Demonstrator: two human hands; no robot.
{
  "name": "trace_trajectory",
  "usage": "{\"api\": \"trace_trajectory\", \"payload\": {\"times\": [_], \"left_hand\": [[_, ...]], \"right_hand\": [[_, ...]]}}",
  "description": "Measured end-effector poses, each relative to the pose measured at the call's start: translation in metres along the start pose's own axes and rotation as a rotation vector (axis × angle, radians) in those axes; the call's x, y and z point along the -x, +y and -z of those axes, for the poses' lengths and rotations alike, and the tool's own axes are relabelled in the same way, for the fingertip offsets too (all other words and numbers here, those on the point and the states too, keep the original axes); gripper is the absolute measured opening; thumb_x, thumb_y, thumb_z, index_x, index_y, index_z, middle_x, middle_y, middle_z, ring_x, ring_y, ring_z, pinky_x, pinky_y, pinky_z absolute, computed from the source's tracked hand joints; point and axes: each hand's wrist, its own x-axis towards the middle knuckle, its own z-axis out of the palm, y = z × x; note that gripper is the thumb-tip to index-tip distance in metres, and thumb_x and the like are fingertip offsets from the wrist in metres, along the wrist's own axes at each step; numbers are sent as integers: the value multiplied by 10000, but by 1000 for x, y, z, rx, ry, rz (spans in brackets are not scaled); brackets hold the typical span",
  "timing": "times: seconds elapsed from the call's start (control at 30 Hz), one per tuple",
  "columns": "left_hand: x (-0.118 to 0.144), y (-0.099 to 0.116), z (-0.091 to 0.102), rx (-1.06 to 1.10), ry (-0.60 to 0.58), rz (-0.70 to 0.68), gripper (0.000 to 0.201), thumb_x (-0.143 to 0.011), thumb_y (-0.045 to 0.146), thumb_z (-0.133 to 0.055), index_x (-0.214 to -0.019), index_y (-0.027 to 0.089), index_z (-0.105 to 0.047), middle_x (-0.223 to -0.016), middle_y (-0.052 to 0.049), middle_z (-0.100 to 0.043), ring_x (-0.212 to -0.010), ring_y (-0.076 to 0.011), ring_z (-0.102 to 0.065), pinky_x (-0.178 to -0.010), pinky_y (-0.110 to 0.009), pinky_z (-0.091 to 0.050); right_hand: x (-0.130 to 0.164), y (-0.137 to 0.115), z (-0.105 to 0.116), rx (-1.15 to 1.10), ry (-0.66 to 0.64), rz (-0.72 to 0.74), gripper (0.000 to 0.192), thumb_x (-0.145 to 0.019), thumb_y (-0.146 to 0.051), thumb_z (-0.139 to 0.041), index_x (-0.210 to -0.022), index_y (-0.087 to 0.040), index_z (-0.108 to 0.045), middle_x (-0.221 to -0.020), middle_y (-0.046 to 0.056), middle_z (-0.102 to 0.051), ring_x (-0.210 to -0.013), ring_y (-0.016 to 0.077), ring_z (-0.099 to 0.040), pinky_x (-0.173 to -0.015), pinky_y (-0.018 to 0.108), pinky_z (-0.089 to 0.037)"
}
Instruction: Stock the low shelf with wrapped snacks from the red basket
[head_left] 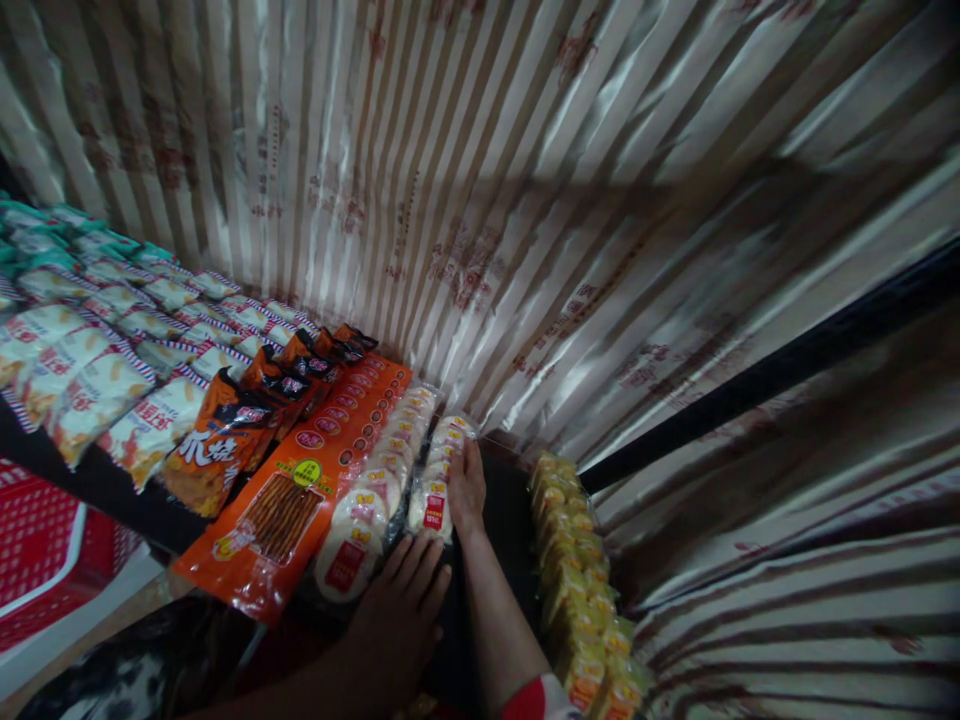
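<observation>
A clear pack of round white rice crackers [431, 503] with red labels lies on the dark shelf in the head view. My right hand [466, 485] is closed along its right side near the far end. At the pack's near end rests my left hand [405, 600], with its fingers stretched out and touching the wrapper. Just left of it lies a second, longer row of rice crackers [382, 470] in clear wrap. My palms are turned away, so the undersides of my fingers are hidden.
To the left lie a large orange snack bag [300, 480], brown-orange snack packs [214, 440] and rows of white snack bags [82, 380]. Yellow-wrapped snacks [574, 570] line the right. A red basket [45, 540] stands lower left. Behind hangs striped sheeting [465, 200] with a dark bar [750, 390].
</observation>
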Motion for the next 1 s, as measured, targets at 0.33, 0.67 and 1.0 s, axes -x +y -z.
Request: {"api": "trace_trajectory", "payload": {"times": [0.33,0.67,1.0], "left_hand": [[2,-2,5,-31,18,-60,510,-888,340,-413,-1360,161,-341,-1449,-113,-311,-1346,-269,-238,-1084,-426,-233],[6,-7,2,-10,21,-41,462,-881,351,-424,-1307,173,-416,-1431,-103,-352,-1330,-261,-281,-1071,-420,-255],[13,-13,11,-14,25,-121,420,-884,295,-414,-1281,160,-436,-1416,-102,-374,-1343,-267,-244,-1090,-436,-209]], "right_hand": [[-5,-9,-14,15,-60,-7,617,-856,-477,-267,-1357,-132,-371,-1440,97,-330,-1333,191,-272,-1096,346,-177],[5,-11,-8,38,-60,-6,663,-869,-519,-206,-1372,-111,-346,-1468,109,-269,-1368,186,-182,-1115,356,-116],[19,-19,1,-2,31,13,661,-865,-514,-230,-1396,-123,-285,-1466,93,-275,-1359,177,-207,-1113,348,-140]]}}
